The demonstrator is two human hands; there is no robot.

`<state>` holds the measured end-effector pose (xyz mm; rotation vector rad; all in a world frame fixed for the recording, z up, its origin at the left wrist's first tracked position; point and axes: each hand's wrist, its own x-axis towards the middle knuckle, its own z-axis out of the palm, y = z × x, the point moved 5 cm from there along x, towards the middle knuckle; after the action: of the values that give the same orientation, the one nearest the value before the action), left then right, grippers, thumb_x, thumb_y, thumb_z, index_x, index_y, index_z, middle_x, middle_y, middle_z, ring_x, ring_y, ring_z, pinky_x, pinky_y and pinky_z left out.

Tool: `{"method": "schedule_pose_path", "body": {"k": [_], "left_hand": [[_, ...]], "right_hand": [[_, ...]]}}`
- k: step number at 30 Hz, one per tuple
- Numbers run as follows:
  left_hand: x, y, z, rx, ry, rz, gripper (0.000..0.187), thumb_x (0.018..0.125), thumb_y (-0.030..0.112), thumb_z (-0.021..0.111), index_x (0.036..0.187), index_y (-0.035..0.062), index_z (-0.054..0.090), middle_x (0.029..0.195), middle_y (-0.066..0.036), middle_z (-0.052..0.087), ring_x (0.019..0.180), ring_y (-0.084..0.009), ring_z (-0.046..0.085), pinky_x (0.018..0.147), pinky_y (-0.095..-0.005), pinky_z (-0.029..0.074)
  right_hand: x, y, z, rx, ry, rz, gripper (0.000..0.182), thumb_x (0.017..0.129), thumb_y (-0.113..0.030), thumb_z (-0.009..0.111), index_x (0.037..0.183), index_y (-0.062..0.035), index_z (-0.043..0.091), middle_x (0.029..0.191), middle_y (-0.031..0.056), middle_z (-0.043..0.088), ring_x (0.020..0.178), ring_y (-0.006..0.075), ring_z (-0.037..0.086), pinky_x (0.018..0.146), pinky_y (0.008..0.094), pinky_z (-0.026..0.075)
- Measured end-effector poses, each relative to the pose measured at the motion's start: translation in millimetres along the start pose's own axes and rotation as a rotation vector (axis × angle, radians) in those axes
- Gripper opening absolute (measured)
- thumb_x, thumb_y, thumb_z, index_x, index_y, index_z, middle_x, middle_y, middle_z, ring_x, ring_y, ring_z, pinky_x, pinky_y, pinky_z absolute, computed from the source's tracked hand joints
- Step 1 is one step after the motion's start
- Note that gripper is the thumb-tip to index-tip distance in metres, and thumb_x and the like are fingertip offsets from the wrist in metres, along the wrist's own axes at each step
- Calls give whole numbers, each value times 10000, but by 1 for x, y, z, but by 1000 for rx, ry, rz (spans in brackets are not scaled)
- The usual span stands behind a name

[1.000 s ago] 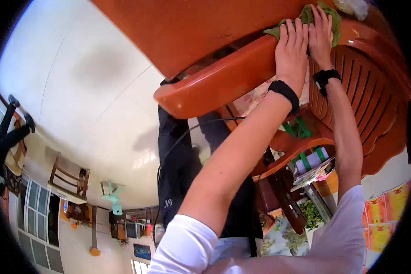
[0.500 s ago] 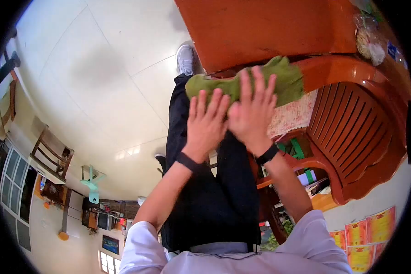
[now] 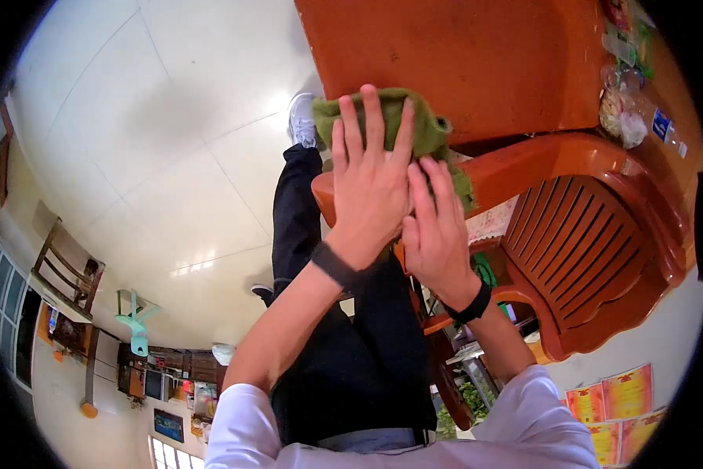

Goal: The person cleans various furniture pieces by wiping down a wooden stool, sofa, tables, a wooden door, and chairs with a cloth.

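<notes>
A green cloth (image 3: 430,129) lies bunched over the wooden chair's armrest (image 3: 523,166), beside the edge of the reddish-brown table (image 3: 445,55). On the cloth rests my left hand (image 3: 371,184), its fingers stretched out and spread. My right hand (image 3: 439,234) is just right of it, fingers extended along the cloth's lower edge and the thumb close to my left hand. The armrest's rounded front end shows bare to the left of my left hand.
Plastic bags and packages (image 3: 624,117) sit at the table's far right, with a clear bottle (image 3: 668,133) near them. The slatted chair back (image 3: 574,250) stands to the right. My shoe (image 3: 302,121) is on the tiled floor. A green stool (image 3: 136,320) stands farther left.
The cloth, earlier spread along the armrest, is now more bunched toward the table's edge. My left hand has moved forward onto it, and my right hand has drawn back to its lower edge.
</notes>
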<state>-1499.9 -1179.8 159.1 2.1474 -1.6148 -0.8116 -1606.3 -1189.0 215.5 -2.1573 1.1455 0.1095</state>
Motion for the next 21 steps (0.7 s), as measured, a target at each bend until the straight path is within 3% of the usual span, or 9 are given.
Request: {"method": "schedule_pose_path", "body": {"k": [2,4,6,9,14,16,17,21], "left_hand": [[16,-3,1,64,-2,-31,607,954,345,563,1503,118,434,1637,-286,109,1485,-519,158,1179,-593,174],[23,-20,2,156,-21,-181,582,962,339,557,1513,194,438,1644,-259,124,1491,-515,138,1194,-596,144],[33,-36,-2,262,14,-142,579,970,354,552,1525,248,426,1656,-219,129,1498,-501,128,1197,-599,138],[53,-45,-14,261,54,-109,548,1003,369,513,1533,275,413,1662,-180,152,1495,-490,152,1184,-608,170],[128,-60,-43,262,196,-7,545,1009,368,501,1537,272,406,1663,-163,160,1480,-507,176,1181,-602,184],[150,-55,-61,267,302,123,545,1012,385,480,1536,255,404,1639,-195,215,1468,-509,211,1183,-588,199],[163,-56,-66,272,164,47,572,1027,321,445,1565,160,340,1654,-197,142,1500,-488,108,1212,-571,144],[205,-60,-78,377,272,107,572,1033,317,430,1563,127,330,1648,-201,166,1508,-471,105,1216,-565,140]], "right_hand": [[14,3,-8,-4,-26,14,631,921,-226,615,1473,3,413,1499,247,411,1383,432,410,1065,529,394],[31,-4,-12,-77,-255,80,687,949,-327,599,1501,10,369,1513,268,393,1402,424,391,1053,562,391],[47,-9,-2,-128,-324,82,766,943,-405,608,1521,13,330,1543,256,360,1427,408,362,1041,583,393],[67,-6,5,-117,-272,21,775,932,-455,606,1514,-10,354,1596,165,319,1448,365,334,1054,594,377],[134,19,-7,-314,-236,-43,767,927,-460,609,1539,-76,351,1623,71,296,1475,336,288,1092,576,345],[156,21,-12,-389,-114,-110,776,918,-473,617,1543,-100,350,1637,42,265,1478,328,281,1088,584,348],[166,26,-13,-427,-94,-140,798,908,-501,623,1552,-126,337,1648,22,234,1478,323,278,1080,593,352],[210,34,-30,-470,25,-216,818,912,-555,603,1567,-161,312,1655,20,214,1487,325,254,1089,618,336]]}}
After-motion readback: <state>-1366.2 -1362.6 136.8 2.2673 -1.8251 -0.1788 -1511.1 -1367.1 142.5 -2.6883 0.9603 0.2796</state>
